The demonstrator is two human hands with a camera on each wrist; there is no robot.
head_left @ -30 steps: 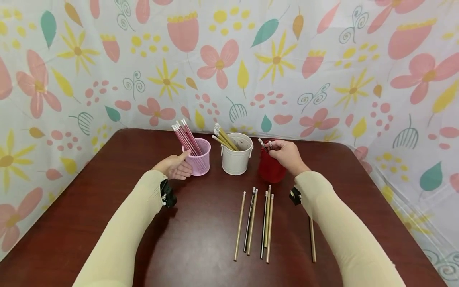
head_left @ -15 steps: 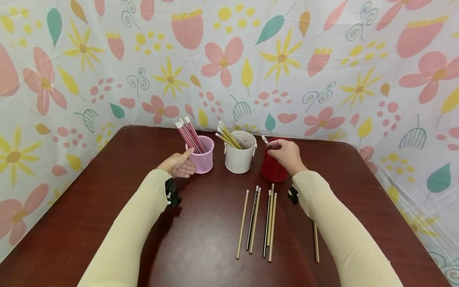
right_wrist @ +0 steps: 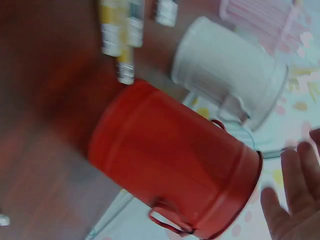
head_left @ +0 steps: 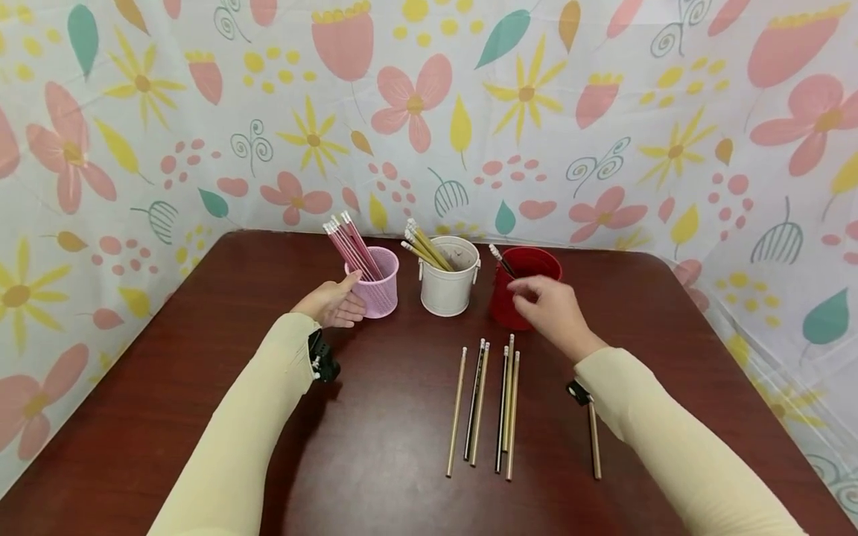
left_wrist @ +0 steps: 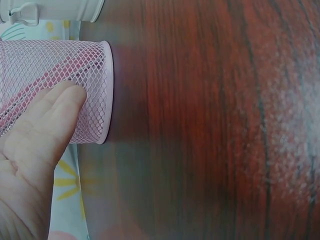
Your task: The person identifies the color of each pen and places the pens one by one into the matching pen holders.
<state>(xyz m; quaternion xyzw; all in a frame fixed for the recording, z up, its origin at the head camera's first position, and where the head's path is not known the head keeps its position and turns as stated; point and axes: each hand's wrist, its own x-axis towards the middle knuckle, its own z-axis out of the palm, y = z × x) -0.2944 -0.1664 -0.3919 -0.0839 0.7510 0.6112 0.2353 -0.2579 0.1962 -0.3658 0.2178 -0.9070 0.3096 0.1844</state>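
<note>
My left hand [head_left: 335, 301] lies with extended fingers against the side of a pink mesh pencil cup [left_wrist: 92, 110], the thumb by its rim. Pink pencils [head_left: 351, 246] with white erasers lean out of that cup. Just above the near side of a red bucket [right_wrist: 175, 160] is my right hand [head_left: 550, 309], its fingers loosely bent and nothing visible between them. Dark pencils [head_left: 499, 259] with white erasers lean at the bucket's left rim; their exact number is unclear. The right wrist view is blurred, with the right fingers beyond the bucket's mouth.
A white bucket [head_left: 445, 294] stands between the other containers and holds yellow pencils [head_left: 425, 247]. Several gold and black pencils [head_left: 476, 406] lie on the brown table [head_left: 375, 447]. One more pencil [head_left: 595, 443] lies near the right forearm. Behind hangs a floral cloth [head_left: 415, 171].
My right hand has let go of the pencil at the red bucket and drawn back to the right. The left hand has stayed at the pink cup.
</note>
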